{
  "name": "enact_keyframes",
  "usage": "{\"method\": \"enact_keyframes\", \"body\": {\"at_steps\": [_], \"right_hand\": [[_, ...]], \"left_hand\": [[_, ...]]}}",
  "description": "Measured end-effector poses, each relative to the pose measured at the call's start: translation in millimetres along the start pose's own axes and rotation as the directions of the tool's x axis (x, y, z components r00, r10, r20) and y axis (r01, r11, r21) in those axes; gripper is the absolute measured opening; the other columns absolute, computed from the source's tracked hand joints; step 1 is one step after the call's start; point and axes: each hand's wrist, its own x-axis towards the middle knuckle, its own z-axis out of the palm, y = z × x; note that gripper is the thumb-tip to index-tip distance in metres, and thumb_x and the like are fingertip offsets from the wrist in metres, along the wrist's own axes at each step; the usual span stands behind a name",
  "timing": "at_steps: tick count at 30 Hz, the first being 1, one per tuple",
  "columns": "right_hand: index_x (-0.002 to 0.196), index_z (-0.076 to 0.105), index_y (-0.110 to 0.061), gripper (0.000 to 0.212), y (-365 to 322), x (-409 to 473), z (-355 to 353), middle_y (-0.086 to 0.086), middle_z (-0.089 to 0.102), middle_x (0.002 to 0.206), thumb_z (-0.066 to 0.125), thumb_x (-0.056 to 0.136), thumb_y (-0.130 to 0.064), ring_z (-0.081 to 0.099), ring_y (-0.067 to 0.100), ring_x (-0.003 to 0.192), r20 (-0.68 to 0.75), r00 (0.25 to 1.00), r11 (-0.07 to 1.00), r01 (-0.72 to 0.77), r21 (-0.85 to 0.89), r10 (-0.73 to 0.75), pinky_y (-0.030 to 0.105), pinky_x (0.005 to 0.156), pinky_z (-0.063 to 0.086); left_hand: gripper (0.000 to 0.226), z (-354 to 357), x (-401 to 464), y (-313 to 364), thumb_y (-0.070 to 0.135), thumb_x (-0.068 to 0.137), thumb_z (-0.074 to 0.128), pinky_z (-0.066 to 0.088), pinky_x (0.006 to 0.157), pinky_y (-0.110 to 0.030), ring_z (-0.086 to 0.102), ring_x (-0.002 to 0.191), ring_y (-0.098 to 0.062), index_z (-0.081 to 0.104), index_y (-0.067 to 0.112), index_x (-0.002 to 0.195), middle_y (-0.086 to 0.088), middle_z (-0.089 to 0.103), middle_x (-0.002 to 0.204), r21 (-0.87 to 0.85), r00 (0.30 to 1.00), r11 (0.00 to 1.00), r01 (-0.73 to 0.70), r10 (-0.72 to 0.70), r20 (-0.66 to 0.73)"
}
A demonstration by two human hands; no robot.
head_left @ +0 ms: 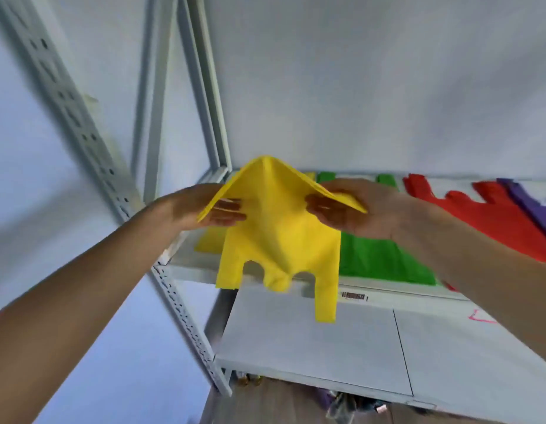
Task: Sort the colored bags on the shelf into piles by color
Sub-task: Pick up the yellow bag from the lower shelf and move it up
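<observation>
Step in hand: placing a yellow bag point(277, 240); it is held up in mid-frame, in front of the shelf point(186, 270), not yet laid down
Left hand point(204, 206): at the bag's left edge, fingers point(227, 209) fairly straight under the fold, thumb hidden by the fabric; it appears to pinch the edge
Right hand point(351, 209): at the bag's right edge, fingers point(322, 206) curled under the fold, holding it
Yellow bag: draped tent-like between both hands, handles hanging down toward lower centre
Yellow pile point(209, 240): lies flat on the shelf just behind and below the held bag, left of centre, mostly hidden by it
Green pile point(381, 258): just right of the yellow pile, centre right
Red pile point(492, 221): further right, near the right edge
Purple bag point(528, 200): far right edge, beside the red; extent cut off by the frame
Progress: judged well along, four colour groups already laid side by side
Next move: judged to call for lowering the bag forward and left onto the yellow pile, flattened and squared, clear of the green
Risk: limp fabric may fold or overlap the green
</observation>
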Motion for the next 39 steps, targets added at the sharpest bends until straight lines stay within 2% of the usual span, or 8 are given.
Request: {"method": "enact_keyframes", "body": {"at_steps": [4,10,15,19,23,26,35,39], "right_hand": [[0.126,0.058,-0.008,0.072,-91,-6,45,0.012,0.061,0.129,0.08,0.058,-0.016,0.06,0.026,0.115,0.026,0.95,0.937,0.312,-0.156,-0.312,0.039,0.076,0.059],[0.123,0.058,-0.009,0.037,-136,36,65,0.007,0.067,0.106,0.061,0.087,-0.014,0.066,0.018,0.091,-0.02,0.869,0.85,0.477,-0.224,-0.494,0.026,0.078,0.057],[0.129,0.051,-0.002,0.041,-83,104,47,0.014,0.06,0.121,0.057,0.089,-0.01,0.062,0.029,0.099,-0.12,0.929,0.919,0.314,-0.239,-0.349,0.039,0.09,0.05],[0.132,0.048,0.002,0.046,-6,159,24,0.018,0.057,0.133,0.058,0.088,-0.006,0.057,0.033,0.116,-0.239,0.959,0.957,0.086,-0.277,-0.155,0.048,0.104,0.042],[0.136,0.043,-0.003,0.057,67,190,7,0.017,0.055,0.134,0.065,0.084,-0.005,0.054,0.034,0.121,-0.316,0.949,0.938,-0.132,-0.321,0.025,0.048,0.106,0.041],[0.133,0.042,-0.002,0.062,101,200,3,0.02,0.056,0.131,0.071,0.078,-0.001,0.057,0.036,0.115,-0.4,0.916,0.905,-0.203,-0.374,0.04,0.049,0.1,0.046],[0.13,0.042,-0.004,0.062,101,200,5,0.017,0.052,0.129,0.07,0.078,-0.023,0.054,0.033,0.114,-0.477,0.865,0.504,-0.344,-0.792,-0.159,0.036,0.089,0.049],[0.131,0.04,0.001,0.053,101,203,17,0.02,0.035,0.137,0.053,0.088,-0.026,0.042,0.036,0.122,-0.497,0.851,0.431,-0.389,-0.814,-0.171,0.036,0.095,0.042]], "left_hand": [[0.022,-30,2,96,0.023,0.101,0.041,0.06,0.071,-0.028,0.069,0.086,-0.021,0.06,0.014,0.095,-0.008,0.064,0.101,-0.074,0.955,0.96,-0.269,0.256,-0.15],[0.041,-71,45,167,0.032,0.096,0.052,0.055,0.073,-0.028,0.064,0.08,-0.015,0.057,0.013,0.132,-0.004,0.068,0.11,0.025,0.846,0.922,-0.385,0.364,-0.389],[0.042,-92,114,113,0.028,0.097,0.054,0.046,0.088,-0.033,0.061,0.104,-0.024,0.055,0.009,0.134,-0.01,0.062,0.126,0.121,0.867,0.952,-0.282,0.307,-0.393],[0.026,-94,168,27,0.019,0.095,0.057,0.051,0.071,-0.034,0.061,0.074,-0.023,0.063,0.005,0.117,-0.019,0.065,0.114,0.194,0.9,0.967,-0.166,0.229,-0.371],[0.042,-98,216,-59,0.025,0.094,0.058,0.048,0.091,-0.044,0.06,0.113,-0.036,0.056,0.001,0.128,-0.023,0.059,0.131,0.444,0.928,0.894,0.065,0.11,-0.357],[0.042,-89,222,-96,0.026,0.096,0.054,0.047,0.088,-0.04,0.058,0.115,-0.035,0.052,0.005,0.132,-0.018,0.058,0.132,0.572,0.942,0.814,0.1,0.108,-0.318],[0.046,-80,223,-101,0.029,0.096,0.047,0.045,0.096,-0.042,0.049,0.125,-0.035,0.049,0.005,0.135,-0.019,0.049,0.137,0.715,0.884,0.66,0.231,0.166,-0.438],[0.059,-71,219,-101,0.042,0.096,0.043,0.039,0.105,-0.044,0.037,0.135,-0.037,0.04,0.002,0.14,-0.023,0.037,0.146,0.714,0.895,0.609,0.346,0.013,-0.445]]}}
